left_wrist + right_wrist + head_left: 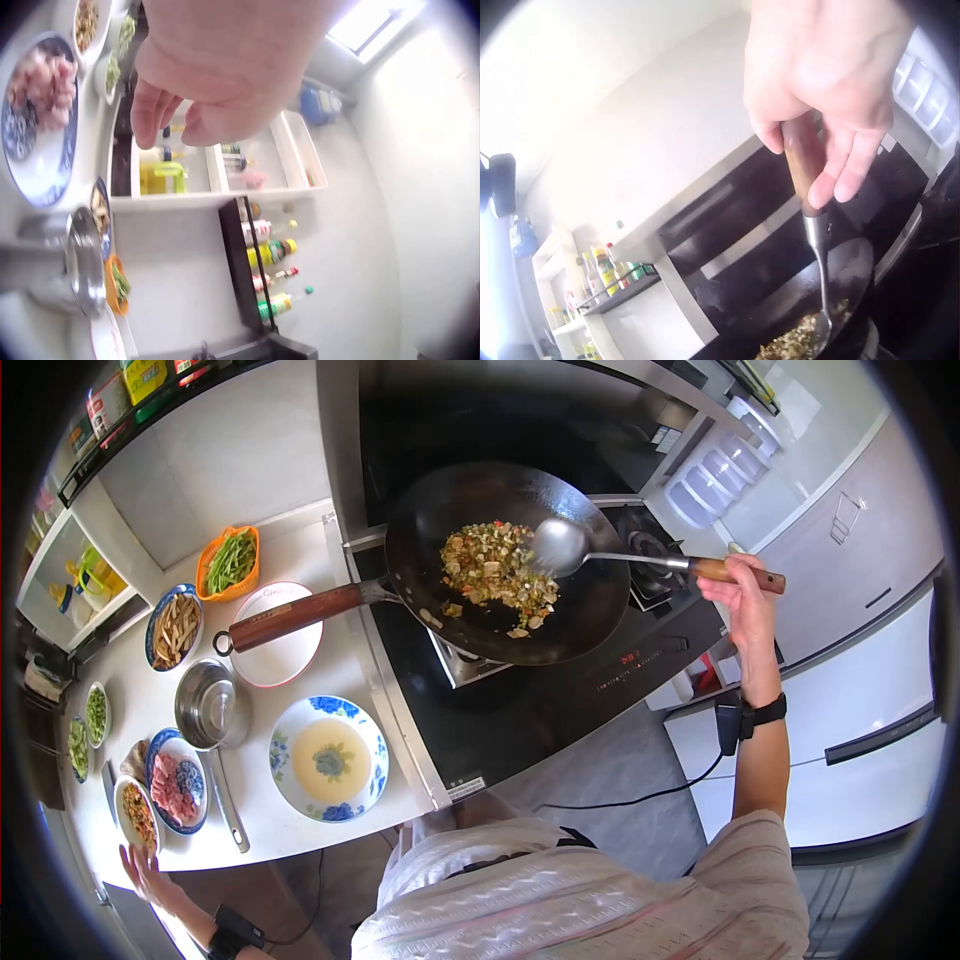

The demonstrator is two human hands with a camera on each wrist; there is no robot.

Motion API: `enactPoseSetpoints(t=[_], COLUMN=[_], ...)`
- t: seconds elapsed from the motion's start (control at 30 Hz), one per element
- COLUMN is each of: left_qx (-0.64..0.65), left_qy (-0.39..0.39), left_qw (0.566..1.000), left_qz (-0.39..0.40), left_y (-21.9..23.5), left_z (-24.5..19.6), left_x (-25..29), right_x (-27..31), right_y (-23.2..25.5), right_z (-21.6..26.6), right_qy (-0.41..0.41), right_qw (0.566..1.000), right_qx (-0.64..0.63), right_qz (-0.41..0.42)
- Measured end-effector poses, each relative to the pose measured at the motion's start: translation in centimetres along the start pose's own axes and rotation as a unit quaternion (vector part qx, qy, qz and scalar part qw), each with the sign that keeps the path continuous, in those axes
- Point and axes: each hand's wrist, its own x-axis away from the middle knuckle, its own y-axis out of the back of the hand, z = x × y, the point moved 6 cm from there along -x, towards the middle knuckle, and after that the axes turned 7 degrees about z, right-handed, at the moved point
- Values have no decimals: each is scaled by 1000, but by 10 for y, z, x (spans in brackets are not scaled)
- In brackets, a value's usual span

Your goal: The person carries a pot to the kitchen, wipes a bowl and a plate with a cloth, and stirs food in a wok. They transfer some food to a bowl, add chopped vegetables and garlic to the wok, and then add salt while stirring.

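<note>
My right hand (745, 600) grips the wooden handle of a metal wok spatula (560, 548), its fingers and thumb around the handle (802, 161). The spatula's rounded head rests in a dark wok (420, 530), against a heap of diced, browned food (490, 565) with green and red bits. Over at the counter's near left edge, my left hand (150, 878) holds nothing. Its fingers hang loosely bent in the left wrist view. Nearest to it is a small white bowl (121, 792) of chopped orange and red bits, beside a blue-rimmed plate of raw pink meat (172, 788).
The wok's wooden handle (300, 615) juts left over a white bowl (283, 655). A steel saucepan (205, 705), a floral bowl (365, 770) of pale liquid, an orange basket of green strips (232, 565) and several small dishes stand on the counter. Bottles line a shelf (234, 255).
</note>
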Motion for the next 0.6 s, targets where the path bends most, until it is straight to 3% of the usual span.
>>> enactPoseSetpoints(t=[0.13, 0.2, 0.27, 0.3, 0.33, 0.4, 0.6], left_qx=[-109, -26, 67, 113, 63, 94, 224], left_qy=[64, 100, -1, 111, 177, 210, 279], left_qw=[975, 979, 997, 984, 979, 969, 934], left_qz=[-180, -176, -36, -83, -81, -88, 4], left_y=[90, 126, 147, 103, 86, 67, 29], left_z=[54, 102, 134, 82, 68, 65, 92], left_x=[15, 12, 30, 55, 58, 59, 39], right_x=[-3, 8, 6, 1, -9, -19, 10], right_y=[-21, -33, -16, -3, 19, 34, 0], right_z=[-37, -41, -40, -36, -37, -40, -23], right_qy=[5, -32, 78, -2, -17, 25, -12], right_qw=[998, 994, 985, 996, 998, 998, 998], right_qx=[-62, -85, 68, 61, 39, 30, 53], right_qz=[8, 59, 138, 61, 37, 47, 40])
